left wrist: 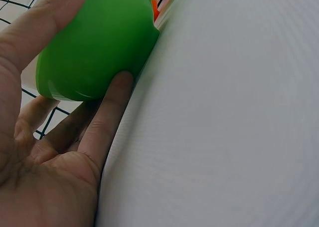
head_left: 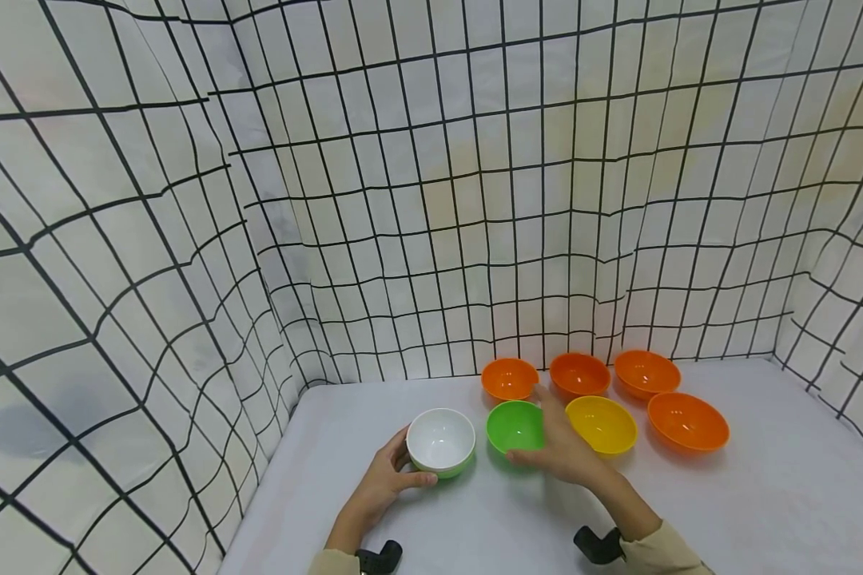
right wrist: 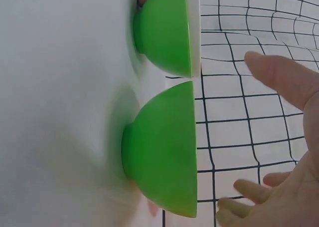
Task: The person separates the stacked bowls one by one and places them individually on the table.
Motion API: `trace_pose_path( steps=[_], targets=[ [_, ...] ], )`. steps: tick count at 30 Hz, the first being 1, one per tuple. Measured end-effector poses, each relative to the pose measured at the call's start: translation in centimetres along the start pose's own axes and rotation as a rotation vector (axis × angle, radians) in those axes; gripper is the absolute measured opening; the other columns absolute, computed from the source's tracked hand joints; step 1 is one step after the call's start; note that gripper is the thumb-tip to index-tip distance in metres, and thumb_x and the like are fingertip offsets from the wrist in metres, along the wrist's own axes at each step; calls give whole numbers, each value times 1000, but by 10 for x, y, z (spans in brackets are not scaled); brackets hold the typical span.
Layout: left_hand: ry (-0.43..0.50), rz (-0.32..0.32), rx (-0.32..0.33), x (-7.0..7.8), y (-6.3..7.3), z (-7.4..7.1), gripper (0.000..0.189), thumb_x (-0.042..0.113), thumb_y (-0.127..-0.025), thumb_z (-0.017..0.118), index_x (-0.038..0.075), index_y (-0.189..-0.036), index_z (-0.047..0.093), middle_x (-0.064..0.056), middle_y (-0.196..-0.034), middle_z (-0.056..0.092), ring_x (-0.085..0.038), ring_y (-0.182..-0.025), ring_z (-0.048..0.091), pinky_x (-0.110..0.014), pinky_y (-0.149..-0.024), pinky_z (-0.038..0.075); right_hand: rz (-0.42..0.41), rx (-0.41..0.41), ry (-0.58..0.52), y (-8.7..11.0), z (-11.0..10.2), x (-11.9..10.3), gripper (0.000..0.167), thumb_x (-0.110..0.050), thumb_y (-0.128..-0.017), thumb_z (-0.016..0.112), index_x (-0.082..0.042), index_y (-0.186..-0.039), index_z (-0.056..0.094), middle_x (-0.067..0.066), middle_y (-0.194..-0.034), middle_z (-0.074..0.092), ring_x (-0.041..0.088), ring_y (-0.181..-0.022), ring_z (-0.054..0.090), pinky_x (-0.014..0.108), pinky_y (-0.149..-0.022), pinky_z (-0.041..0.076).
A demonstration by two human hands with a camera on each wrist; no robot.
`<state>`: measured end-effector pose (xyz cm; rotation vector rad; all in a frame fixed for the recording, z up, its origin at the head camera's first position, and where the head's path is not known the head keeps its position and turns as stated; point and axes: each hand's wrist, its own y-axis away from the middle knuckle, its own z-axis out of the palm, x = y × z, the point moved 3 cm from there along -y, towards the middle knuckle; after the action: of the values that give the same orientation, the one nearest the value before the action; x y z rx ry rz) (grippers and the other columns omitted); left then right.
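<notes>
A white bowl (head_left: 441,438) sits nested in a green bowl (left wrist: 99,42) on the left of the row. My left hand (head_left: 384,479) holds this pair from its left side, thumb at the front and the other fingers around the side and low near the table. Just right of it stands a single green bowl (head_left: 512,429), upright on the table. Over its right edge reaches my right hand (head_left: 564,451), thumb and fingers spread wide. In the right wrist view, a gap shows between that hand and the green bowl's rim.
Next to the right hand is a yellow bowl (head_left: 602,425). Orange bowls stand behind at the left (head_left: 509,378), middle (head_left: 579,375) and right (head_left: 647,374), with another orange bowl (head_left: 687,423) farther right. A black-gridded white backdrop (head_left: 518,200) rises behind the white table (head_left: 503,527).
</notes>
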<state>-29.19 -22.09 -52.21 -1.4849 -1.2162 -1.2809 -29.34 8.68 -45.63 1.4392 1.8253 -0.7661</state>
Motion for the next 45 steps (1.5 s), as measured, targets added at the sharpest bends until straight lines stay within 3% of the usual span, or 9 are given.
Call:
trace_pose_path(
  steps=[5,12,21,29,37,45],
  targets=[
    [-4,4,-3,1,1,0,97,12,-76,90,19,-158,39,-10,-160,45,-37,-149,40,-57,-127,28,-87,-47,-31,-2,4,-3,113,-38,-76,90,-13,-161,20,14,-165,31,39,-140,44,66,-114,42],
    [-13,10,-2,1,1,0,98,14,-76,91,18,-158,37,-11,-160,44,-38,-150,39,-58,-127,27,-114,-147,-2,-6,17,-4,109,-57,-73,87,-28,-160,27,3,-165,34,35,-147,38,72,-114,38],
    [-35,10,6,0,1,0,98,17,-76,91,20,-158,37,-10,-161,44,-38,-150,39,-59,-126,28,-279,-183,96,-31,39,-20,101,-49,-76,88,-19,-157,35,5,-161,42,30,-147,43,63,-118,41],
    [-47,14,-9,2,3,0,97,18,-78,90,19,-159,37,-9,-162,43,-37,-151,38,-58,-127,28,-300,-288,185,-51,51,-33,106,-53,-73,89,-15,-158,36,8,-163,40,32,-149,40,63,-119,39],
    [-56,16,-8,1,2,1,97,19,-78,90,19,-159,36,-10,-162,43,-38,-150,39,-60,-126,28,-298,-365,266,-66,64,-33,112,-58,-70,89,-12,-158,37,5,-155,50,24,-131,54,53,-108,54],
    [-59,28,-10,0,2,0,97,17,-78,90,19,-159,37,-10,-162,43,-38,-150,38,-61,-126,27,-315,-405,245,-70,68,-39,113,-50,-68,93,-8,-157,38,8,-149,54,25,-126,55,53,-105,55]
  ],
)
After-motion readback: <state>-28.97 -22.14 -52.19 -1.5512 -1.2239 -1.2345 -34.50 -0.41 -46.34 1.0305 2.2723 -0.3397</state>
